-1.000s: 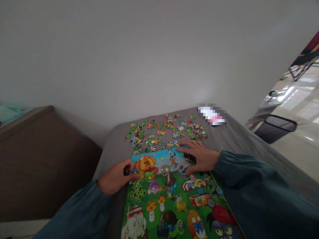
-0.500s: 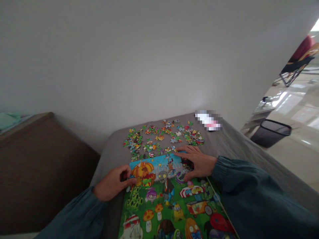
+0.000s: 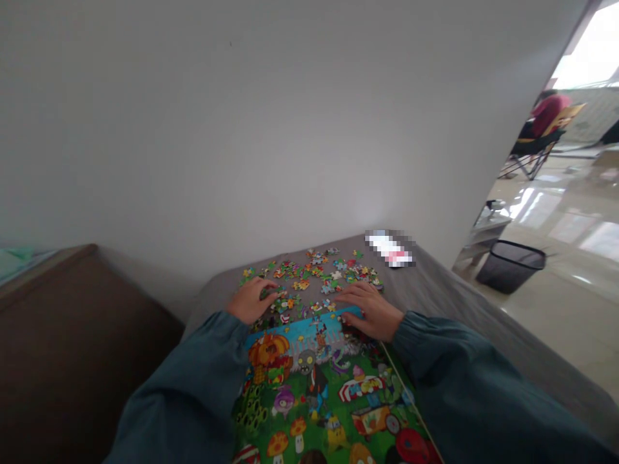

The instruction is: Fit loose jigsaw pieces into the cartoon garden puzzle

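Observation:
A jigsaw puzzle (image 3: 319, 399) with a cartoon picture of plants and zombies on green grass lies in front of me, its light-blue strip at the far edge. Beyond that edge several loose puzzle pieces (image 3: 300, 284) are scattered over a grey cloth. My left hand (image 3: 250, 299) is over the pieces at the left, thumb and fingers apart; its palm side is hidden. Resting at the puzzle's far right corner, my right hand (image 3: 370, 310) has its fingers spread, the fingertips by the pieces and the thumb over the blue strip.
A phone (image 3: 389, 249), blurred out, lies at the back right of the grey cloth (image 3: 440, 290). Behind stands a white wall (image 3: 290, 129). At left is a brown wooden panel (image 3: 72, 335). A black bin (image 3: 511, 265) and a folding chair (image 3: 541, 138) with someone in it are on the floor at right.
My left hand has left the puzzle's left edge and moved forward to the loose pieces. My right hand stays at the far right corner, its thumb moved up. The view has shifted slightly.

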{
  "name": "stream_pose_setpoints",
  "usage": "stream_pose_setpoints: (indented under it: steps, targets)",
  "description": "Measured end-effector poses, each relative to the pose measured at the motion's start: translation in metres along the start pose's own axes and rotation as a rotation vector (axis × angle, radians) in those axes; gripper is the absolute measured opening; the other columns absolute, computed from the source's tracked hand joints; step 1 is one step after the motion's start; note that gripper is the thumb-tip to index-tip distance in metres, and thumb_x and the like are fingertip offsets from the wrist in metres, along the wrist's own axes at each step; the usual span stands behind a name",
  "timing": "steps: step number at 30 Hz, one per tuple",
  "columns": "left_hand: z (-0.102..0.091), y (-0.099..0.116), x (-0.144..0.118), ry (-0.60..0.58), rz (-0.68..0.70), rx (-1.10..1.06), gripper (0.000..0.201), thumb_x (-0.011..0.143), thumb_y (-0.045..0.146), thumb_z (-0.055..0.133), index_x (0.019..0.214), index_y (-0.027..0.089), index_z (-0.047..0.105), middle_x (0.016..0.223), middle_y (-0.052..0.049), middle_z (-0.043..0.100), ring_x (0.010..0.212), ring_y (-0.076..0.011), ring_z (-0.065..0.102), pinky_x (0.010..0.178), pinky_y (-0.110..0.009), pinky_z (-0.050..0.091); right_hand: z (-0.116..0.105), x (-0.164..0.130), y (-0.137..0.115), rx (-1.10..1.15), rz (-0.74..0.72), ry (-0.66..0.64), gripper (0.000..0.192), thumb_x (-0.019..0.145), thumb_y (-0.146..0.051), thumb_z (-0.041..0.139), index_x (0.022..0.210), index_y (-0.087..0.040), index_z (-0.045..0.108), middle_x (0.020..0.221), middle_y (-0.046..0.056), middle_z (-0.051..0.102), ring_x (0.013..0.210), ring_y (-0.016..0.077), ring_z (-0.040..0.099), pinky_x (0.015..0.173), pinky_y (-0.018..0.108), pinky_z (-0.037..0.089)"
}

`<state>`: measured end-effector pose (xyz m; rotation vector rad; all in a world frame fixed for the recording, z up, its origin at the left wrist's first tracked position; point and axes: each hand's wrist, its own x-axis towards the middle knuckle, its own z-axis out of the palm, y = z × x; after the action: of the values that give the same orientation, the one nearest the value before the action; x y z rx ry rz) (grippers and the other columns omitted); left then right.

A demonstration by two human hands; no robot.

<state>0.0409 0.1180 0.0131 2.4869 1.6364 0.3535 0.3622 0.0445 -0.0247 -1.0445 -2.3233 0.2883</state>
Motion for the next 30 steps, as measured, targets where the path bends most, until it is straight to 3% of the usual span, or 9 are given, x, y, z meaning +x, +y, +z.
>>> stream_pose_setpoints:
  steps: [6,11,19,22,25,28,30]
  targets:
    - [0.026,0.027,0.034,-0.003,0.078,0.090,0.041,0.082,0.049,0.056,0.108,0.019,0.067,0.110,-0.010,0.061,0.107,-0.0270,0.055,0.096,-0.041,0.040,0.001,0.003,0.001,0.006,-0.018,0.029,0.030,0.085,-0.021,0.053,0.113,-0.020,0.063,0.108,0.007,0.065,0.106,0.0232,0.050,0.095,0.043,0.039]
    - [0.038,0.034,0.048,-0.034,0.137,0.123,0.038,0.079,0.050,0.061,0.101,0.021,0.071,0.107,-0.009,0.063,0.103,-0.0257,0.056,0.095,-0.038,0.041,0.002,0.004,0.003,0.010,-0.023,0.002,0.029,0.085,-0.020,0.054,0.111,-0.021,0.064,0.106,0.006,0.066,0.104,0.0223,0.051,0.094,0.042,0.039]
    - [0.025,0.030,0.047,-0.109,0.272,0.104,0.033,0.083,0.036,0.058,0.112,0.024,0.068,0.109,-0.007,0.064,0.103,-0.0224,0.057,0.095,-0.035,0.041,0.000,0.004,0.003,0.011,-0.017,0.027,0.025,0.086,-0.020,0.053,0.107,-0.020,0.066,0.104,0.006,0.067,0.102,0.0216,0.051,0.093,0.041,0.039]
    - [0.021,0.036,0.047,-0.148,0.348,0.081,0.034,0.084,0.039,0.058,0.115,0.028,0.066,0.113,-0.006,0.063,0.107,-0.0231,0.054,0.097,-0.037,0.039,-0.001,0.004,0.002,0.011,-0.022,0.016,0.025,0.085,-0.019,0.054,0.108,-0.020,0.065,0.103,0.006,0.067,0.102,0.0212,0.052,0.092,0.040,0.039]
    - [0.024,0.045,0.050,-0.181,0.454,0.077,0.035,0.088,0.027,0.052,0.121,0.033,0.062,0.120,-0.003,0.060,0.111,-0.0224,0.052,0.099,-0.038,0.037,-0.001,0.005,0.002,0.007,-0.026,0.015,0.025,0.086,-0.019,0.053,0.108,-0.020,0.065,0.103,0.006,0.067,0.101,0.0206,0.052,0.091,0.039,0.040]
    - [0.030,0.053,0.060,-0.103,0.401,0.152,0.047,0.086,0.011,0.046,0.127,0.032,0.057,0.125,-0.003,0.059,0.114,-0.0218,0.050,0.100,-0.038,0.037,-0.001,0.005,0.002,0.001,-0.022,0.022,0.024,0.086,-0.019,0.053,0.107,-0.020,0.066,0.101,0.006,0.067,0.100,0.0203,0.052,0.091,0.038,0.040]
    - [0.034,0.058,0.070,-0.048,0.319,0.200,0.046,0.085,0.011,0.046,0.128,0.028,0.057,0.126,-0.005,0.059,0.115,-0.0234,0.049,0.101,-0.039,0.037,-0.001,0.005,0.002,0.002,-0.022,0.021,0.024,0.086,-0.020,0.054,0.106,-0.020,0.066,0.100,0.006,0.067,0.099,0.0203,0.052,0.090,0.038,0.040]
